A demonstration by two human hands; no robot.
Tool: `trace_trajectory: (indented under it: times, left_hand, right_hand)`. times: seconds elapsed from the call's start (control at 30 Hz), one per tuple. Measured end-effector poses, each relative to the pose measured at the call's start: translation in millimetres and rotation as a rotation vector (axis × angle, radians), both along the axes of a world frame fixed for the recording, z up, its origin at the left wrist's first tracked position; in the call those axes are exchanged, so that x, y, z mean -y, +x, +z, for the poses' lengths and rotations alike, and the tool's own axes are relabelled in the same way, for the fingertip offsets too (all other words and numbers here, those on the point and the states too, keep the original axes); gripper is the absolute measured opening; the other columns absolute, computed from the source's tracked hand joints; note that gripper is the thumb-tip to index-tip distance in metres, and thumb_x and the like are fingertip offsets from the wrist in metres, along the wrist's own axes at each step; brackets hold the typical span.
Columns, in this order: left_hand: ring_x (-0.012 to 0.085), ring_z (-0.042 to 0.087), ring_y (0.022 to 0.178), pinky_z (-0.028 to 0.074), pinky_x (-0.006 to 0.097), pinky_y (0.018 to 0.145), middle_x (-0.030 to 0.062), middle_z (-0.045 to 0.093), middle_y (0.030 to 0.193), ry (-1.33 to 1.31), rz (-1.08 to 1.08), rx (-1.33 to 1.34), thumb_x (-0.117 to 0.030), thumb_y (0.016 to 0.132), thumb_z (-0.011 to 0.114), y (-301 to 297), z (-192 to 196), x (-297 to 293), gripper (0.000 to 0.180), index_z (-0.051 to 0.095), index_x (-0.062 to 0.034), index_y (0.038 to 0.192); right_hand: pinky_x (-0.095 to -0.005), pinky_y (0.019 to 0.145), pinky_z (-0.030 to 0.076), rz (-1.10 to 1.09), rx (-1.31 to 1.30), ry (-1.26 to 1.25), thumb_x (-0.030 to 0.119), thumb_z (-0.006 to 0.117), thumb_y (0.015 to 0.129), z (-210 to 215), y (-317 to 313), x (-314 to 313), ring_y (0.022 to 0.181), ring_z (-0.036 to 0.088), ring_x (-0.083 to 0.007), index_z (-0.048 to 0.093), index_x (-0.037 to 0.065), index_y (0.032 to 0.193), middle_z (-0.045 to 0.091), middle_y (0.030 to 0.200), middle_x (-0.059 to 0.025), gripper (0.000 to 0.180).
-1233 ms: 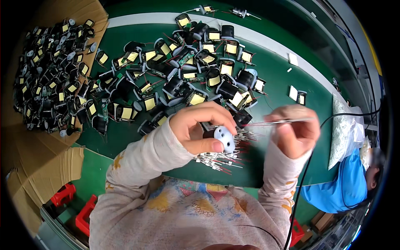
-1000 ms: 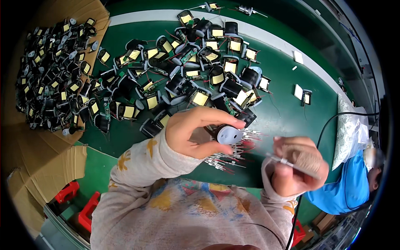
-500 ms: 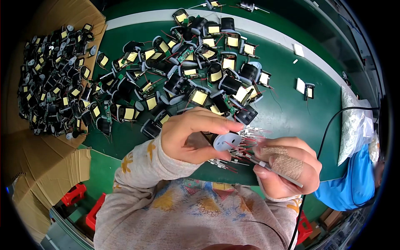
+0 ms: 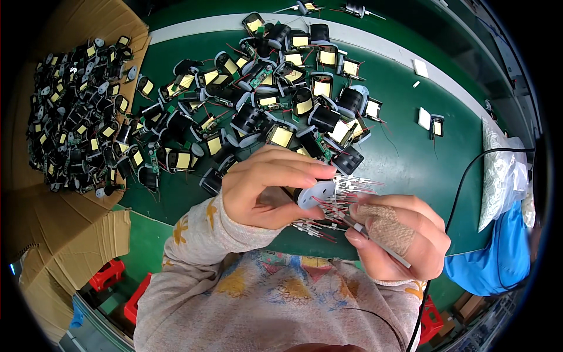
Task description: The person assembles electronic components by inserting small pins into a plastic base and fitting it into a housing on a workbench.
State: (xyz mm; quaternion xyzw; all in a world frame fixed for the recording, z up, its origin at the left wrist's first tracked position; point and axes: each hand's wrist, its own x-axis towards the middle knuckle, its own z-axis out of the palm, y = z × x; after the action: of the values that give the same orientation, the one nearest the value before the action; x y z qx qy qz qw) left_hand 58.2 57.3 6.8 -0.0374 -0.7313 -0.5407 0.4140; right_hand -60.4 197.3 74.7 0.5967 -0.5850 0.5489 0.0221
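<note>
"While both hands are gathered above the green table point(image 4: 410, 158), where is the grey-ended black unit point(image 4: 315, 195)?"

"In the left hand point(image 4: 258, 188), pinched between the thumb and the fingers, its end plate tilted."

"And the right hand point(image 4: 404, 237)?"

"It is just to the right of the unit, gripping a slim grey tool point(image 4: 384, 247) between thumb and fingers, the tip pointing toward the plate. Brown wrapping point(image 4: 393, 227) covers part of the fingers. Red wire shows close to the plate, but whether any of it enters a hole cannot be told."

"What lies nearest the unit?"

"A loose spread of white-ended red wires point(image 4: 359, 183), beside it and partly behind it, some hidden by the hands."

"And farther out?"

"Beyond the unit is a heap of similar units point(image 4: 246, 117) with yellow pads, green circuit boards among them. Well to its left, a cardboard box point(image 4: 88, 240) is crowded with more. Beyond it to the right, a single black piece point(image 4: 437, 125) lies beside a white block point(image 4: 424, 118). Far to its right are a clear bag of white pieces point(image 4: 495, 182) and blue fabric point(image 4: 489, 252)."
</note>
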Motion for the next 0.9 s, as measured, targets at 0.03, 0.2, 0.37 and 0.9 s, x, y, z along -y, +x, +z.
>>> trace_trajectory:
  times: [0.03,0.2,0.37,0.9]
  left_hand:
    - [0.0251,0.065,0.087,0.049,0.031,0.072,0.0151,0.067,0.094,0.000,-0.002,0.001,-0.009,0.059,0.082,-0.5,-0.1,0.5,0.046,0.056,-0.0027,0.097]
    - [0.0299,0.064,0.088,0.046,0.036,0.075,0.0200,0.065,0.093,-0.127,-0.019,0.039,-0.010,0.059,0.082,2.9,2.0,5.0,0.051,0.051,-0.0022,0.099]
    - [0.0264,0.065,0.087,0.050,0.032,0.070,0.0155,0.067,0.093,-0.143,0.047,0.005,-0.011,0.058,0.082,0.2,2.6,4.6,0.046,0.055,-0.0028,0.095]
    - [0.0264,0.065,0.086,0.049,0.031,0.069,0.0177,0.066,0.094,-0.050,0.037,-0.038,-0.009,0.056,0.084,2.0,0.0,0.5,0.053,0.053,-0.0015,0.099]
  right_hand:
    - [-0.0267,0.053,0.055,-0.002,0.001,0.000,0.002,0.078,0.053,-0.5,0.2,0.3,0.064,0.065,-0.0240,0.067,-0.004,0.080,0.064,0.074,-0.0131,0.030]
    - [-0.0265,0.053,0.055,-0.029,-0.019,-0.015,0.003,0.078,0.052,-2.0,1.9,0.0,0.062,0.065,-0.0240,0.067,-0.004,0.079,0.063,0.072,-0.0131,0.030]
    - [-0.0272,0.053,0.055,-0.017,-0.017,-0.017,0.003,0.078,0.052,-2.5,0.8,1.0,0.062,0.065,-0.0242,0.066,-0.004,0.079,0.063,0.072,-0.0135,0.030]
    - [-0.0284,0.057,0.057,0.060,-0.095,-0.102,0.003,0.073,0.053,-10.7,-1.2,1.5,0.069,0.066,-0.0255,0.067,-0.004,0.079,0.064,0.078,-0.0160,0.027]
